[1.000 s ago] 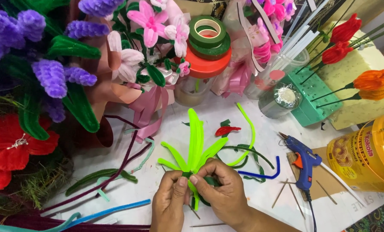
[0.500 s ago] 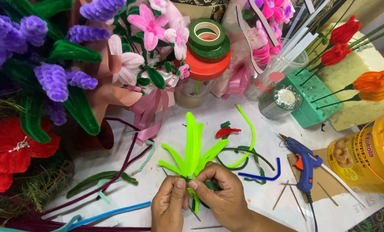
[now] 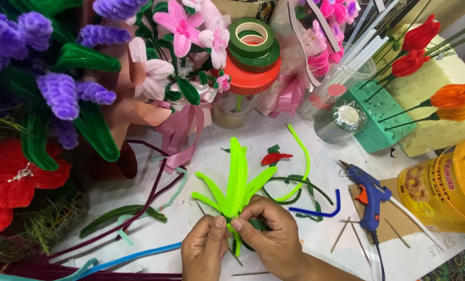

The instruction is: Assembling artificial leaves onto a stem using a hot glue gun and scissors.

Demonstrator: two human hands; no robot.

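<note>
The green leaf bunch [image 3: 236,182], a fan of bright lime pipe-cleaner loops, stands up from the white table [image 3: 227,138] just above both hands. The left hand [image 3: 205,251] pinches the base of the bunch between thumb and forefinger. The right hand [image 3: 274,239] meets it there, its thumb pressed to the same spot and its fingers curled around the stem and a dark green roll [image 3: 257,225] tucked under them.

Right of the bunch lie a loose lime strand [image 3: 302,161], a small red leaf [image 3: 275,157], dark green strands [image 3: 300,183] and a short blue strand [image 3: 321,208]. Farther right rests a blue glue gun [image 3: 370,195] on a brown card, and beyond it a yellow tub [image 3: 446,187]. Thin wooden sticks [image 3: 347,231] lie scattered near the gun.

Left of the bunch are maroon strands [image 3: 154,195], a dark green leaf [image 3: 113,216] and a light blue strand [image 3: 139,253]. Above the bunch stands a jar topped with an orange lid and green tape rolls [image 3: 252,44], with a pink bouquet [image 3: 183,47] beside it. Purple flowers [image 3: 61,88] and a red flower [image 3: 19,179] fill the far left. Up to the right, red and orange tulips [image 3: 453,99] stick into foam blocks.
</note>
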